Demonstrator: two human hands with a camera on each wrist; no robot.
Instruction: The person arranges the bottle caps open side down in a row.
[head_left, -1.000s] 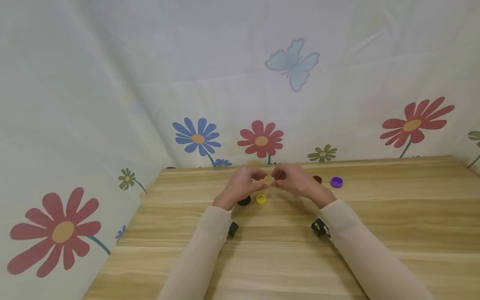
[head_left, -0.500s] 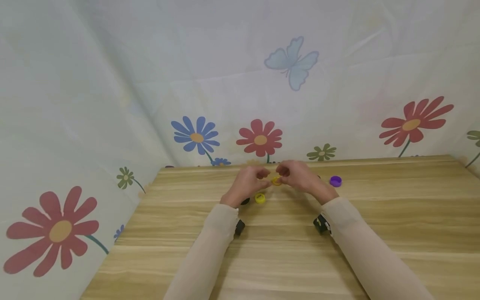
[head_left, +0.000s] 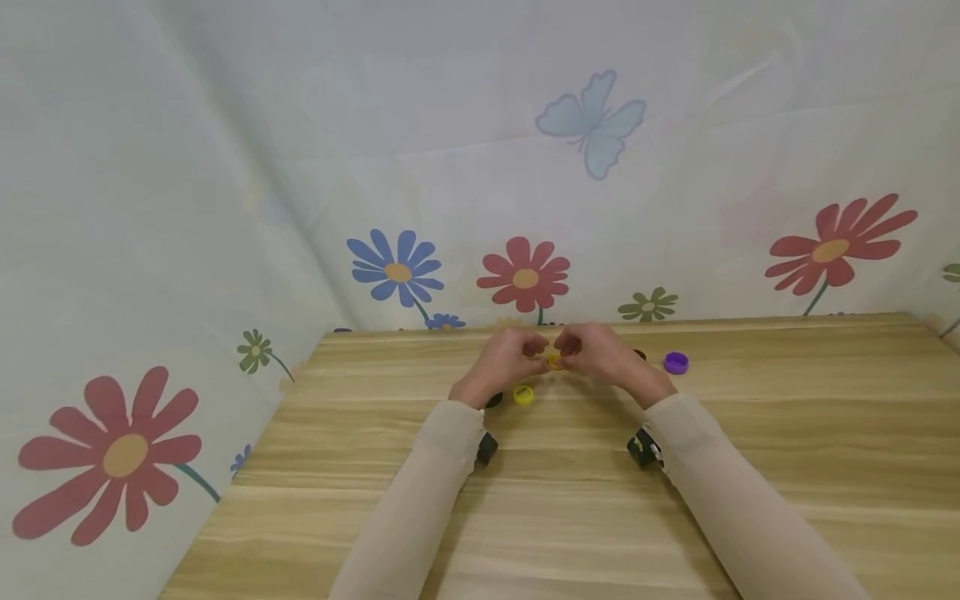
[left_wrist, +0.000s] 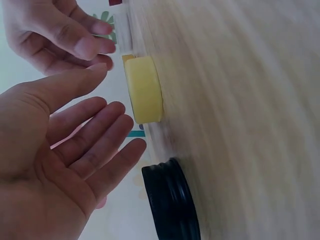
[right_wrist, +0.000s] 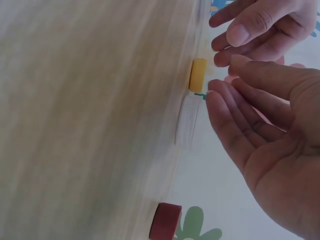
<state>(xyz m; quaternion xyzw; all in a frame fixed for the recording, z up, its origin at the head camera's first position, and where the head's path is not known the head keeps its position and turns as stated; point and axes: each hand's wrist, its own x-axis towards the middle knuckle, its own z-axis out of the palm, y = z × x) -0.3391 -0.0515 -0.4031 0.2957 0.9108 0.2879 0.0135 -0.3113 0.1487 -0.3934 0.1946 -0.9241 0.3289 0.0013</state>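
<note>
Zero grip here: your left hand (head_left: 502, 362) and right hand (head_left: 598, 354) are hovering, fingers relaxed, beside the orange cap (right_wrist: 198, 75) sitting on the surface (head_left: 555, 517). Looks like you're positioning it; next is probably calling for a light touch.

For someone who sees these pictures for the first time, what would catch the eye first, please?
Probably the large red flower at lower left of the head view, printed on the pale backdrop, with a light-blue butterfly high up, right of centre. Next, the left hand and right hand, close together near the table's far edge. A bright purple cap stands out to their right.
</note>
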